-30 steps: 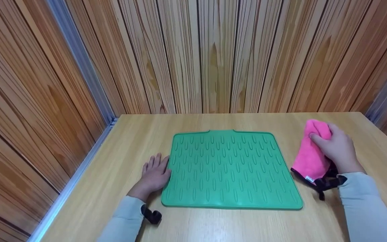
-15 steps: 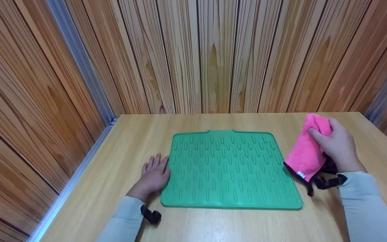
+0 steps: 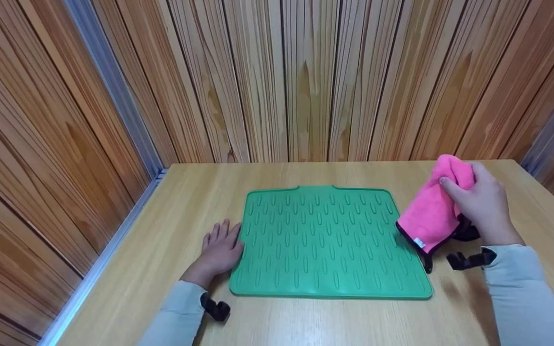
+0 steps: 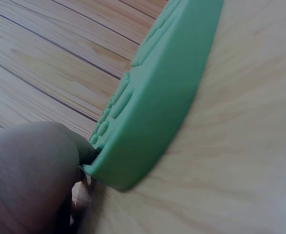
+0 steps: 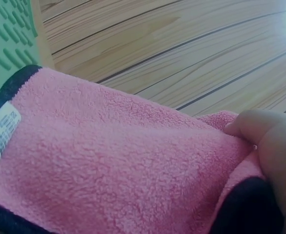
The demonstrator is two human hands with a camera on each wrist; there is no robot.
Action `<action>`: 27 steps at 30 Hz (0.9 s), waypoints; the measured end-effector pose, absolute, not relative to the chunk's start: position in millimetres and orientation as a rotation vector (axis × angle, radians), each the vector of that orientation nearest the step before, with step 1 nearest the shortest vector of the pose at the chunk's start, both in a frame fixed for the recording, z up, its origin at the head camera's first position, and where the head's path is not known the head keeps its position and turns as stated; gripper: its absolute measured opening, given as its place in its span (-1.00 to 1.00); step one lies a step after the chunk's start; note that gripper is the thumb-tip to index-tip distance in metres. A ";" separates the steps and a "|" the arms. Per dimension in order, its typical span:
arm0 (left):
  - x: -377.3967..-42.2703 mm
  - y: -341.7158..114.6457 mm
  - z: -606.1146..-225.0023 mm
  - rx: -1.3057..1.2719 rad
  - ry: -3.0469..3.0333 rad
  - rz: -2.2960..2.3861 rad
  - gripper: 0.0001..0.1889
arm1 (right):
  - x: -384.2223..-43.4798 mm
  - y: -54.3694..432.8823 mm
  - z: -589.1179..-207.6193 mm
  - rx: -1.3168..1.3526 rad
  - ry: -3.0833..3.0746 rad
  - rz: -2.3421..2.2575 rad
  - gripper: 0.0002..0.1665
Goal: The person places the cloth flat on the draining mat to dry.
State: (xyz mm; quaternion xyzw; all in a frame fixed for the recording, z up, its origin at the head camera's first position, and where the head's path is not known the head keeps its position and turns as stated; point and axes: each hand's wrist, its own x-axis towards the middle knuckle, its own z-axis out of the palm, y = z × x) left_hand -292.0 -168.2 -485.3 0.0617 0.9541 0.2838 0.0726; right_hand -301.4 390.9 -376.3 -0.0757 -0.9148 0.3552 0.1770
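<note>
A green rubbery mat (image 3: 325, 240) with raised oval ridges lies flat on the wooden table. My left hand (image 3: 221, 250) rests at its left edge, fingers straight on the tabletop and thumb against the mat's side; the left wrist view shows that hand (image 4: 30, 170) touching the raised green rim (image 4: 153, 107). On the right, my right hand (image 3: 488, 204) pinches a pink fleecy cloth (image 3: 433, 211) with dark edging and a small white label. The cloth hangs down, its lower left corner over the mat's right edge. Fingers behind the cloth are hidden.
The light wood table (image 3: 277, 322) ends at a wood-plank wall (image 3: 306, 81) behind, and another plank wall (image 3: 41, 158) stands at the left. A black strap (image 3: 215, 307) hangs from the left wrist, and another strap (image 3: 469, 259) from the right.
My right hand has lifted slightly, and the cloth's lower end has swung left and up, from beside the mat to over its right edge. My left hand and the mat stay put.
</note>
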 end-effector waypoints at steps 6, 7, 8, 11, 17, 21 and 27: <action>-290.9 -168.4 -484.5 0.188 2.865 0.863 -0.28 | -297.7 384.2 -369.6 -0.236 -2.594 1.071 -0.15; -291.1 -168.4 -484.7 0.188 2.866 0.863 -0.28 | -297.2 383.2 -368.6 -0.231 -2.590 1.081 -0.15; -291.4 -168.4 -485.0 0.188 2.869 0.863 -0.28 | -296.6 381.8 -367.8 -0.230 -2.588 1.086 -0.14; -291.9 -168.4 -484.9 0.188 2.871 0.846 -0.28 | -294.7 378.4 -365.6 -0.231 -2.578 1.123 -0.15; -291.7 -168.0 -485.2 0.186 2.864 0.867 -0.27 | -291.3 371.4 -362.2 -0.221 -2.511 1.100 -0.28; -291.4 -167.7 -484.1 0.179 2.852 0.871 -0.27 | -288.1 366.3 -358.4 -0.223 -2.490 1.107 -0.32; -290.7 -168.0 -482.7 0.179 2.849 0.856 -0.27 | -283.8 357.1 -351.1 -0.222 -2.449 1.121 -0.35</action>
